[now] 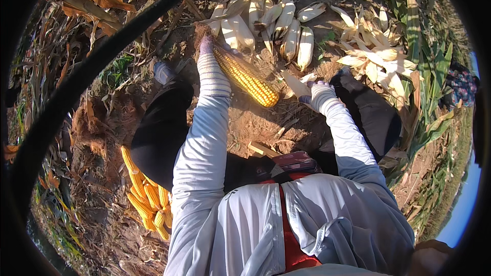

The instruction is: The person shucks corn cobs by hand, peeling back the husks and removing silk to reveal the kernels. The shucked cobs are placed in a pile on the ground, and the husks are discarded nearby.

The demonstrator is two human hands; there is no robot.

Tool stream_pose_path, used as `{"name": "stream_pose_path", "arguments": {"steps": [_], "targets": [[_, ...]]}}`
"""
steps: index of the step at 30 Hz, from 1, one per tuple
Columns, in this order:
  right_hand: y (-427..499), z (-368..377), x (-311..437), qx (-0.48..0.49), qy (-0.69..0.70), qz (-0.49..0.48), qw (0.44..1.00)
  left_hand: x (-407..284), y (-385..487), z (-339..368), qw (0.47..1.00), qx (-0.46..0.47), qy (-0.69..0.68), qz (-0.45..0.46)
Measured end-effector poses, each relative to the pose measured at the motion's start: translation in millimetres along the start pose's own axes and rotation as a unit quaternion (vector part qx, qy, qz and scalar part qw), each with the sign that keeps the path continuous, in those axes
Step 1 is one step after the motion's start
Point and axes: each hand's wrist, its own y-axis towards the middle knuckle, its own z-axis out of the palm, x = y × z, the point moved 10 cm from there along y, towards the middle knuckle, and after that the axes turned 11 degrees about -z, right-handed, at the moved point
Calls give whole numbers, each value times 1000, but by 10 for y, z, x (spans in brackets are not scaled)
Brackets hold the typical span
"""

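My left hand (207,46), in a striped knit glove, grips the silk end of a husked ear of corn (247,76). The yellow kernels slant down to the right over the bare soil, with brown corn silk (202,32) bunched at the fingers. Lower on the right, my gloved right hand (321,94) holds a strip of pale corn husk (294,84), apart from the ear. Beyond both hands lies a pile of ears still in their husks (284,23).
Pulled-off husks (378,53) are heaped at the upper right. Bare yellow cobs (147,195) lie beside my left leg (163,134). Standing corn leaves (416,46) line the right, with a person in patterned clothing (460,86) beyond. A dark strap (103,53) crosses the upper left.
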Motion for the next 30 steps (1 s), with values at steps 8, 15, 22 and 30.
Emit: {"name": "stream_pose_path", "arguments": {"steps": [8,15,22,30], "targets": [[-111,-313,1080,-102,458,-270,841,180,-37,235,994,69,80,-26],[-294,-384,840,-80,381,-283,876,-146,-18,219,995,63,71,-5],[72,44,298,-62,484,-175,855,-593,-221,343,989,17,140,37],[192,160,374,-33,541,-173,822,-241,-395,695,785,157,589,107]]}}
